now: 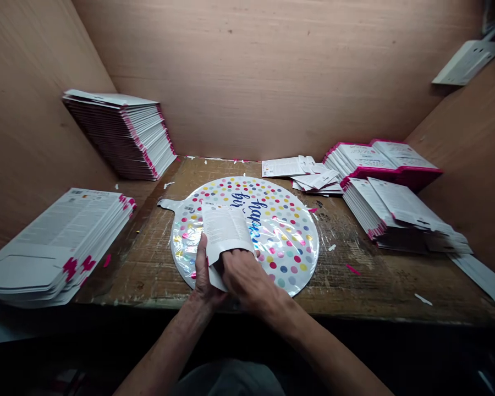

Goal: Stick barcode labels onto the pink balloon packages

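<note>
A white printed paper envelope [227, 226] is held over a flat, round foil balloon [289, 242] with coloured dots and blue lettering. My left hand [204, 275] grips the envelope by its lower left side, thumb along the edge. At the envelope's open near end is my right hand [245, 275], its fingers curled and partly inside the opening; what they hold, if anything, is hidden. The balloon lies on the brown worktop with its tail [169, 204] pointing left.
Tall envelope stack [148, 137] at back left; flat stack [37, 242] at front left. On the right are pink-edged stacks [371, 159] and white envelopes [400, 209]; loose ones [289, 166] lie at the back. Wooden walls enclose the worktop [148, 264], which bears paper scraps.
</note>
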A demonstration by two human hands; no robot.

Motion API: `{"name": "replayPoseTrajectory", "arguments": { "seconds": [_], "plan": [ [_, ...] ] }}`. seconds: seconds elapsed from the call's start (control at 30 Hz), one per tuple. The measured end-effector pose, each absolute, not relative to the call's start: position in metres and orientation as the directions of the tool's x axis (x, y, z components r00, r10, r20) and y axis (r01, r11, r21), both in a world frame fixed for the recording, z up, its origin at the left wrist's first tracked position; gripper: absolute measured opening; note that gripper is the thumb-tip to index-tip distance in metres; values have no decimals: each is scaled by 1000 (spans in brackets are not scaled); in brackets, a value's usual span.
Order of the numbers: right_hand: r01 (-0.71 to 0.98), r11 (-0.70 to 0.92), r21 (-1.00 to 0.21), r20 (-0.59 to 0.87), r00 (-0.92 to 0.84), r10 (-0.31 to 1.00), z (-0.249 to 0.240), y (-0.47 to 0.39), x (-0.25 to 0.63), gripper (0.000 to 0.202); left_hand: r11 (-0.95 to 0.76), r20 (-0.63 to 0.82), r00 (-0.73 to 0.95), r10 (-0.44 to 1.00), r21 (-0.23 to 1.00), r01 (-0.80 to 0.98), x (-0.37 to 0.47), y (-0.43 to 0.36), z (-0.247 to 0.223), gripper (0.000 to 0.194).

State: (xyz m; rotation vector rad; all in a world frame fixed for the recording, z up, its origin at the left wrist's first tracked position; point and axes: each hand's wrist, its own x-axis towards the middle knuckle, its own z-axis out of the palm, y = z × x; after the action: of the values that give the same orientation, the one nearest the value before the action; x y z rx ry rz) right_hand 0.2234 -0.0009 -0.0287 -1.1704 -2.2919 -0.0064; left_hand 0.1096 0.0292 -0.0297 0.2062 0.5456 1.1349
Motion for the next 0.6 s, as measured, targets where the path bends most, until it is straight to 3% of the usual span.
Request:
{"name": "replayPoseTrajectory", "arguments": {
  "seconds": [0.1,0.17,0.2,0.27,0.3,0.33,0.4,0.5,0.6],
  "plan": [
    [664,737,-128,549,-571,611,-35,-25,236,32,490,-385,305,871,634,-598,84,32,-27,61],
    [672,735,-88,588,-561,583,-48,-41,248,35,512,-480,209,852,849,-135,69,33,-23,57],
    [686,722,-93,590,-546,595,-54,-47,254,36,442,-460,89,883,881,171,65,34,-21,54],
    [685,719,-119,579,-540,611,-63,-56,264,35,177,-162,-84,983,735,655,66,40,-19,48],
    [667,733,-131,588,-544,599,-64,-58,268,32,17,45,-58,997,624,782,70,44,-20,42],
    [651,745,-143,606,-537,586,-63,-58,273,29,-152,211,45,977,528,835,77,48,-22,36],
    [662,731,-166,640,-492,590,-56,-54,282,22,-467,354,336,873,405,786,92,57,-30,32],
    [760,633,-147,626,-424,655,-45,-40,297,18,-702,294,637,713,307,643,110,64,-43,34],
    [803,589,-93,515,-468,718,-45,-25,309,17,-756,216,727,651,270,597,114,62,-49,37]
  ]
}}
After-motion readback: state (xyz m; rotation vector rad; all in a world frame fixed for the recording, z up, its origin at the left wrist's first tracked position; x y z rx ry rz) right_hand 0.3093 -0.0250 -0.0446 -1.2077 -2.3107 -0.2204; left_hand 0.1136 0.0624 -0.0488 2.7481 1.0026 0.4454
